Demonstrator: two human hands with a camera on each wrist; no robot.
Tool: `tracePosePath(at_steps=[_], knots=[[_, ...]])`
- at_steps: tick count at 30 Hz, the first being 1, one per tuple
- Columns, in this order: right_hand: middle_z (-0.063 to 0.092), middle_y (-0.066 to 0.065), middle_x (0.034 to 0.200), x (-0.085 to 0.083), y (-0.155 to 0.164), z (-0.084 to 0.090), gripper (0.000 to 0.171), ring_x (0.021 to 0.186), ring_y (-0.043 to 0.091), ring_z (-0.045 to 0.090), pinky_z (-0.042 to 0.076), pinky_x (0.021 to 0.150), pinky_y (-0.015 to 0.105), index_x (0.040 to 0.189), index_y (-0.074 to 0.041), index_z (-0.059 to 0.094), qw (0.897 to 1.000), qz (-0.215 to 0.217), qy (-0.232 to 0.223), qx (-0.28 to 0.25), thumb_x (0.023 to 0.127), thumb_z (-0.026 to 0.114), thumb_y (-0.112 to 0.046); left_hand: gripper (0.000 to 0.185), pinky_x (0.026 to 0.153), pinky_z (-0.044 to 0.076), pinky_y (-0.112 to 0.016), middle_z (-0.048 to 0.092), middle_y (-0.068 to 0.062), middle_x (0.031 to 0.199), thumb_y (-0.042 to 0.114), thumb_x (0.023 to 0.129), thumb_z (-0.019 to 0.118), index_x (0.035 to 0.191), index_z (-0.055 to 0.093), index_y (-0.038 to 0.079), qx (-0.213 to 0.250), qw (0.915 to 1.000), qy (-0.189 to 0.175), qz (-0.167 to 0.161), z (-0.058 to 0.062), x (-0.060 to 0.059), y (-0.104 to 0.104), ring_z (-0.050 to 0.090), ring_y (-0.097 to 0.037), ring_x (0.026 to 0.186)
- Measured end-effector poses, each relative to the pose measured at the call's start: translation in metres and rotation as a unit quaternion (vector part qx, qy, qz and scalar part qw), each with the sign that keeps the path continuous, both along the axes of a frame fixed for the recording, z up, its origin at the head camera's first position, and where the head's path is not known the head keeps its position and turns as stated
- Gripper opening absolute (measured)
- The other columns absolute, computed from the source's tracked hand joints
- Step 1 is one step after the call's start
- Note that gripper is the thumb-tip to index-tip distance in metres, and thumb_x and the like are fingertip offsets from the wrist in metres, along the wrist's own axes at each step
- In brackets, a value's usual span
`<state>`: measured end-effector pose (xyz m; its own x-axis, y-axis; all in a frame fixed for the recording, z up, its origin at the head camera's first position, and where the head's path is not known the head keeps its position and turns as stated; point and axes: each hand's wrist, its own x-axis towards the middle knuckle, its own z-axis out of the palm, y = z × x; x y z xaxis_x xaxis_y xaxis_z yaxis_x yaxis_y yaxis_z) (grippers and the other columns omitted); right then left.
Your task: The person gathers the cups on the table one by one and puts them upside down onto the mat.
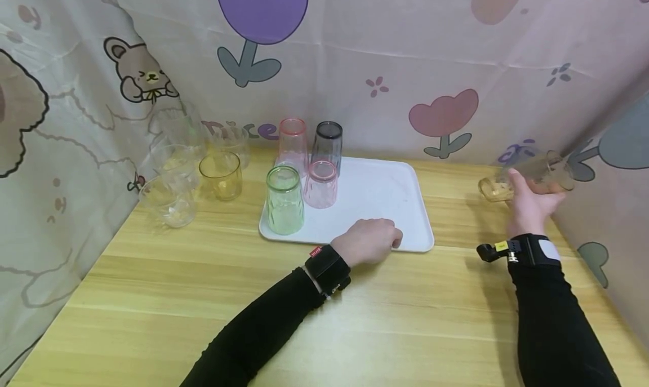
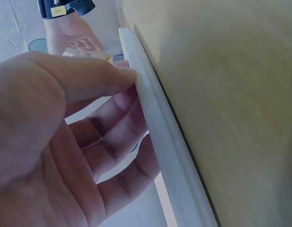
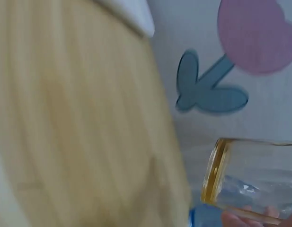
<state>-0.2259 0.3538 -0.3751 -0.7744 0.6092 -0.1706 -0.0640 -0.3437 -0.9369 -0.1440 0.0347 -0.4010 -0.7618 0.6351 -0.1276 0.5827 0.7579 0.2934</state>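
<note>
My right hand (image 1: pixel 532 204) grips a clear amber-tinted drinking glass (image 1: pixel 493 190) above the table's far right corner. The glass lies tilted on its side; in the right wrist view its thick amber end (image 3: pixel 216 172) shows, with fingertips (image 3: pixel 235 220) beneath. My left hand (image 1: pixel 369 240) is at the front edge of a white tray (image 1: pixel 385 201), its thumb and curled fingers on the rim (image 2: pixel 157 113) in the left wrist view. On the tray's left half stand a green glass (image 1: pixel 285 204), a pink glass (image 1: pixel 321 187), a red-rimmed glass (image 1: pixel 292 145) and a dark grey glass (image 1: pixel 329 142).
Left of the tray stand a yellow cup (image 1: pixel 223 178) and several clear cups (image 1: pixel 169 201), close to the curtain. Printed cloth (image 1: pixel 355 66) hangs behind the wooden table (image 1: pixel 405 319) and along both sides. A partly hidden blue thing (image 3: pixel 207 215) shows below the held glass.
</note>
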Motion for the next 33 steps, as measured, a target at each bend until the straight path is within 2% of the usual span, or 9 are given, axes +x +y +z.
tracePosePath(at_steps=[4,10,13,15,20,24,27,30,33], knots=[[0.032,-0.006,0.137,0.002,-0.021,0.006,0.088,0.136,0.013,0.042,0.033,0.12,0.044,0.147,-0.026,0.02,0.999,0.022,0.034,-0.022,0.087,0.084,-0.011,0.025,0.087,0.055,-0.031,0.067,0.008,0.117,0.012,0.102,0.059,0.115,0.076,0.024,0.002,1.0,0.002,-0.003,0.001,0.001,-0.003,0.062,-0.008,0.108],[0.024,-0.005,0.155,0.01,-0.052,0.016,0.084,0.141,0.017,0.039,0.046,0.111,0.04,0.149,-0.026,0.019,0.995,0.066,0.057,-0.056,0.093,0.08,-0.018,0.023,0.084,0.057,-0.033,0.065,0.007,0.119,0.023,0.102,0.065,0.123,0.073,0.023,0.013,0.9997,0.018,0.011,0.002,-0.003,-0.007,0.063,-0.01,0.105],[0.032,-0.003,0.156,0.014,-0.067,0.02,0.08,0.141,0.022,0.046,0.053,0.103,0.038,0.148,-0.024,0.02,0.991,0.089,0.081,-0.065,0.094,0.079,-0.019,0.032,0.077,0.058,-0.032,0.063,0.005,0.121,0.032,0.101,0.068,0.131,0.068,0.021,0.032,0.9975,0.049,0.038,0.006,-0.007,-0.01,0.064,-0.011,0.102],[0.039,-0.003,0.149,0.017,-0.078,0.022,0.075,0.137,0.022,0.05,0.058,0.096,0.037,0.145,-0.022,0.024,0.987,0.107,0.097,-0.07,0.094,0.079,-0.02,0.039,0.07,0.057,-0.03,0.061,0.003,0.123,0.037,0.1,0.069,0.135,0.064,0.019,0.056,0.9934,0.078,0.063,0.01,-0.009,-0.014,0.065,-0.011,0.1],[0.047,0.002,0.131,0.023,-0.104,0.024,0.041,0.106,0.019,0.061,0.063,0.081,0.036,0.119,-0.012,0.048,0.975,0.151,0.139,-0.079,0.094,0.079,-0.022,0.053,0.059,0.053,-0.024,0.057,-0.003,0.128,0.038,0.099,0.07,0.142,0.055,0.011,0.147,0.9711,0.151,0.112,0.019,-0.013,-0.024,0.063,-0.013,0.098],[0.056,0.009,0.123,0.031,-0.122,0.025,0.028,0.097,0.024,0.069,0.064,0.076,0.036,0.104,-0.006,0.06,0.962,0.186,0.176,-0.095,0.094,0.079,-0.024,0.061,0.059,0.054,-0.025,0.053,-0.008,0.134,0.036,0.098,0.072,0.146,0.048,0.006,0.222,0.9477,0.186,0.133,0.026,-0.017,-0.031,0.062,-0.017,0.103],[0.061,0.011,0.123,0.038,-0.134,0.026,0.03,0.1,0.026,0.071,0.064,0.076,0.035,0.113,-0.004,0.061,0.952,0.219,0.188,-0.099,0.097,0.075,-0.026,0.069,0.067,0.057,-0.029,0.05,-0.012,0.14,0.034,0.095,0.076,0.147,0.044,0.003,0.271,0.9278,0.218,0.134,0.03,-0.019,-0.035,0.061,-0.021,0.112],[0.061,0.012,0.124,0.044,-0.147,0.027,0.035,0.098,0.025,0.072,0.064,0.079,0.035,0.119,-0.003,0.057,0.944,0.249,0.188,-0.109,0.1,0.072,-0.029,0.076,0.084,0.057,-0.03,0.048,-0.015,0.143,0.032,0.092,0.08,0.149,0.041,-0.001,0.312,0.9084,0.251,0.121,0.034,-0.022,-0.039,0.058,-0.023,0.118],[0.057,0.012,0.13,0.049,-0.159,0.027,0.038,0.1,0.024,0.072,0.063,0.082,0.036,0.125,-0.006,0.052,0.936,0.279,0.181,-0.114,0.102,0.067,-0.032,0.084,0.101,0.052,-0.03,0.045,-0.018,0.147,0.032,0.089,0.084,0.15,0.039,-0.003,0.341,0.8957,0.266,0.104,0.037,-0.023,-0.041,0.054,-0.025,0.127]])
